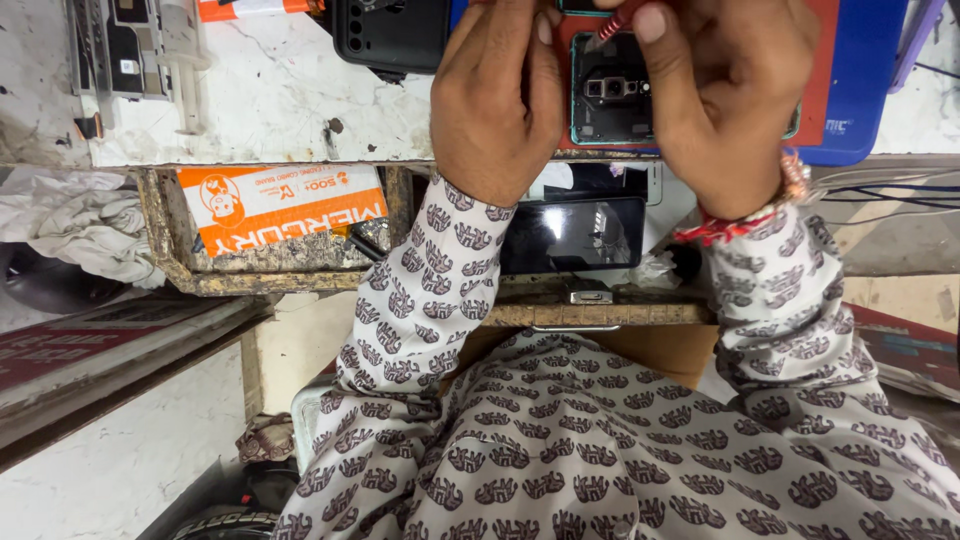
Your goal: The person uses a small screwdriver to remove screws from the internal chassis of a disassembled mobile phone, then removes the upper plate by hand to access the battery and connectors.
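Observation:
An opened phone (612, 95) lies back side up on a red mat (818, 70), its camera module and inner parts exposed. My left hand (497, 95) rests on the phone's left edge with fingers curled over it. My right hand (725, 95) sits over the phone's right side and pinches a thin red-handled tool (617, 20) between thumb and fingers, its tip pointing down at the phone's upper part. Red threads are tied around my right wrist (730, 225).
A black phone case (390, 35) lies at the worktop's far edge, left of my hands. An open drawer holds an orange box (280, 200) and a dark phone screen (575, 235). A blue mat (860, 90) lies right; cables (890, 190) run beside it. Crumpled cloth (80, 225) at left.

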